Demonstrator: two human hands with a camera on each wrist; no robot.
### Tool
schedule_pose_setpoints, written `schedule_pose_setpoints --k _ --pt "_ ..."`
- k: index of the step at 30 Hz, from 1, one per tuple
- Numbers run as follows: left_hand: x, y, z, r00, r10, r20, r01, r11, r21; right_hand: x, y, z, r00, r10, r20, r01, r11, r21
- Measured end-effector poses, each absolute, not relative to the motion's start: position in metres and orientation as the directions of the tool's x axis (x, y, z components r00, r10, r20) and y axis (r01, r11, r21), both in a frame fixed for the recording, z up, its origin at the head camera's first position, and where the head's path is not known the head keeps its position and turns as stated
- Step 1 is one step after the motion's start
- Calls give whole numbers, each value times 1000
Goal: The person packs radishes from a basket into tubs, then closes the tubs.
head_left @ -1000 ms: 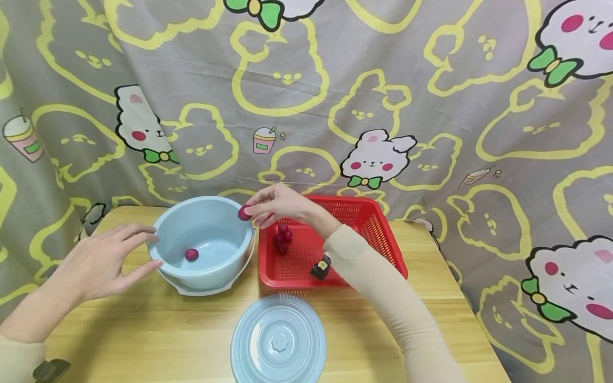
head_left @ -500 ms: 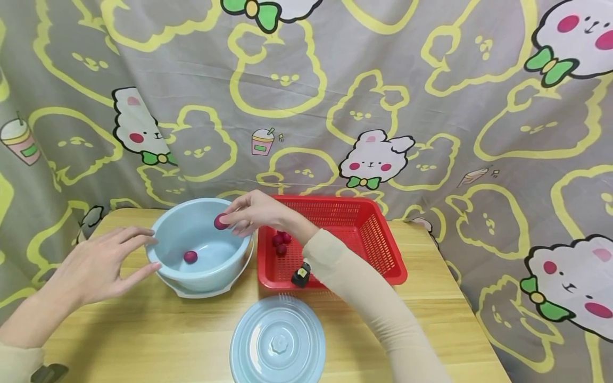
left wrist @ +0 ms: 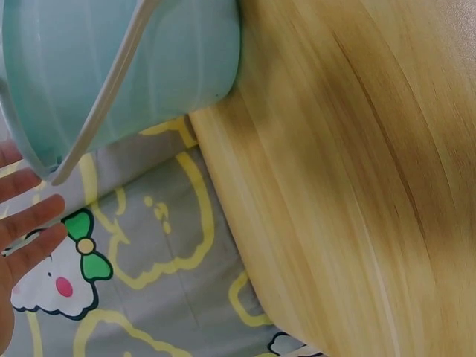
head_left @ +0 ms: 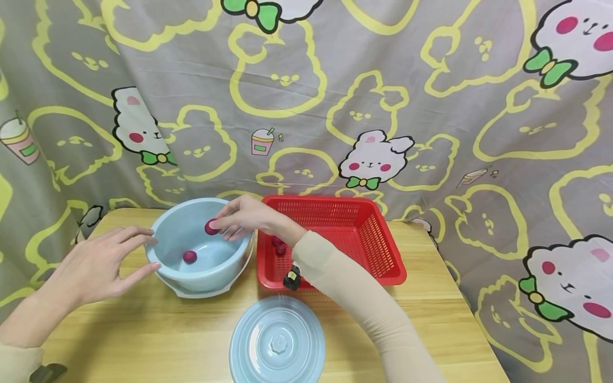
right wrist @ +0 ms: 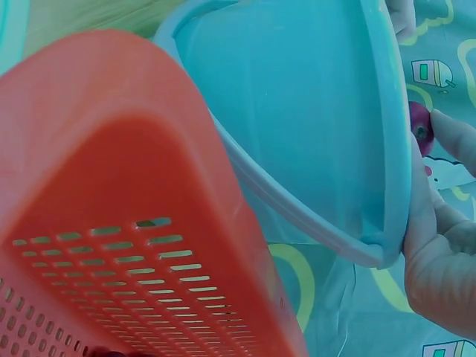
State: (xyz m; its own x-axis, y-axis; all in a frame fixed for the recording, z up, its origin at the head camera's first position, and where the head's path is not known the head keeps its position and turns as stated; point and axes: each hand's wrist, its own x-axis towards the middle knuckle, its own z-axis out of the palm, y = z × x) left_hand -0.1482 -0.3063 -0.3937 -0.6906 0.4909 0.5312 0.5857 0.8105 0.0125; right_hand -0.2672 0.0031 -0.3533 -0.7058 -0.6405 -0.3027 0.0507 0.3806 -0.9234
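Pinched in the right hand (head_left: 244, 215), the held fruit (head_left: 210, 227) has moved left and slightly down since the earlier frames, from beside the right rim of the pail (head_left: 206, 277) to a place over its mouth. Thumb and fingers of that hand pinch it; I cannot tell whether it is above the rim or below it. The right wrist view shows it past the pail's rim, with the hand just beside the rim.

A 2nd, loose fruit (head_left: 190, 257) lies on the pail's floor, apart from the held fruit, and has stayed put. The left hand (head_left: 102, 260) has stayed too: its fingers are spread, with the tips at the pail's left rim; whether they touch it I cannot tell. In the left wrist view those tips are near 1 end of the pale handle (left wrist: 108, 91), which runs along the pail's outside.

Just right of the pail stands the red basket (head_left: 383, 244), with at least 2 fruits (head_left: 280, 249) at its left end; the right arm hides part of it. The round lid (head_left: 278, 346), pale blue like the pail, lies knob up on the desk (head_left: 158, 340), in front of the basket. Behind hangs a grey curtain (head_left: 287, 58) with yellow animal outlines.
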Motion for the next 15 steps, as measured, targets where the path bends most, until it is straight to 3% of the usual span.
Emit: schedule_pose_setpoints --k 15 --pt "-147 -307 -395 -680 488 547 587 810 7 -268 -2 -354 -701 -623 -348 74 421 -904"
